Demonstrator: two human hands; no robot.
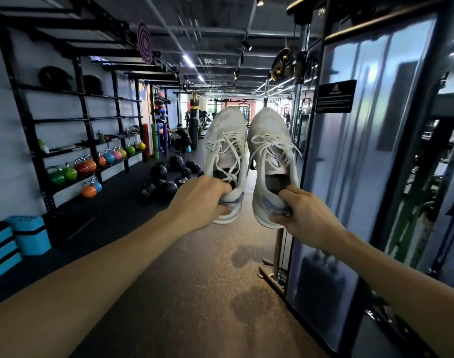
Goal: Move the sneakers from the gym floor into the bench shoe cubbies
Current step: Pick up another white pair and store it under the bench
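From my head camera, I hold one white sneaker in each hand, both lifted in the air in front of me, well above the floor. My left hand [198, 201] has its fingers curled into the collar of the left sneaker [225, 151], thumb under the heel; my right hand [302, 215] pinches the heel of the right sneaker [272, 156] the same way, fingers hooked inside the opening. Both shoes are pale, a little grubby, with loose white laces and a lavender strip at the heel. They hang side by side, close but not touching, long axes running away from me, toes pointing forward and up, heels toward me.

Below is a speckled brown gym floor [194, 280]. To my left a black rack [86, 140] carries coloured kettlebells [83, 166], with black medicine balls [166, 177] heaped on the dark mat nearby. To my right stands a cable machine [362, 151] with a glossy panel.
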